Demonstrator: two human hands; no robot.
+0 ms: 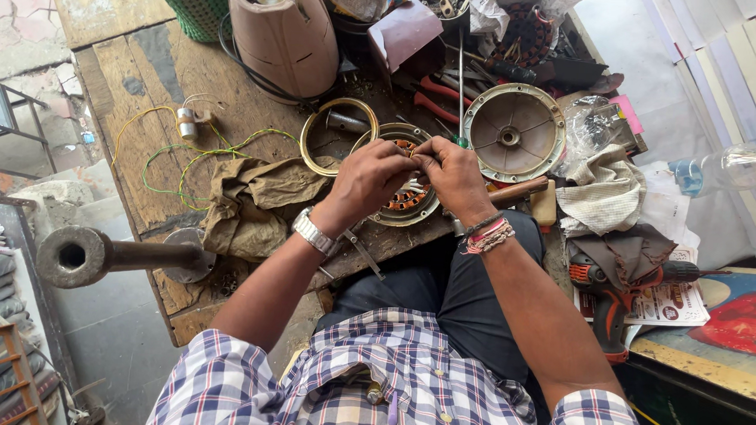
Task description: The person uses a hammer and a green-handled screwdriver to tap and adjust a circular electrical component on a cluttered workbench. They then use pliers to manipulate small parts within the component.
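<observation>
Both hands are together over the stator (pixel 405 197), a round motor part with copper windings lying at the near edge of the wooden bench (pixel 135 79). Left hand (pixel 369 179) and right hand (pixel 456 175) have fingertips pinched close at the stator's top; what they grip is too small to tell. A brass ring (pixel 308 144) lies just left of the stator, a round metal cover (pixel 513 132) to its right, a brown rag (pixel 253 202) left of the hands, a drill (pixel 616 281) at far right
</observation>
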